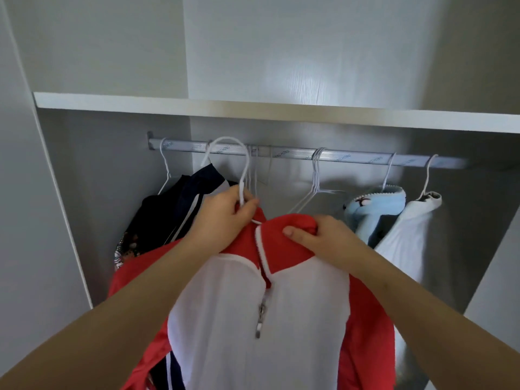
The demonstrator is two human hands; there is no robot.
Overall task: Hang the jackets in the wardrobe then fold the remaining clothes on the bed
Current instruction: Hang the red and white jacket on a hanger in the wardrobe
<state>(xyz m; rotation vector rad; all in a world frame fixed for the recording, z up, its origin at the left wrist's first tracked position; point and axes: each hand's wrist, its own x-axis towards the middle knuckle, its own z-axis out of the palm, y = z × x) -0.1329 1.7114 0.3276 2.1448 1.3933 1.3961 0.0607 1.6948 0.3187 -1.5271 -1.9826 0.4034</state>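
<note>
Both hands work at the neck of a red-and-white jacket held up inside an open wardrobe. Left hand, fingers curled, pinches the stem of a white wire hanger just where it enters the collar; right hand grips the red collar fold beside it, thumb flat on top and fingers tucked beneath. The jacket hangs below and between the two hands, its white front panel facing the camera, zip pull dangling at mid-chest and red sleeves falling to either side of the forearms. The hanger's hook rises above the left hand to the level of the metal rail; whether it has caught the rail cannot be told. On the rail to the left hangs a dark jacket with white stripes, touching the red sleeve. Empty white hangers hang just behind the hands. Further right are a light blue garment and a white garment, side by side under the white shelf.
</note>
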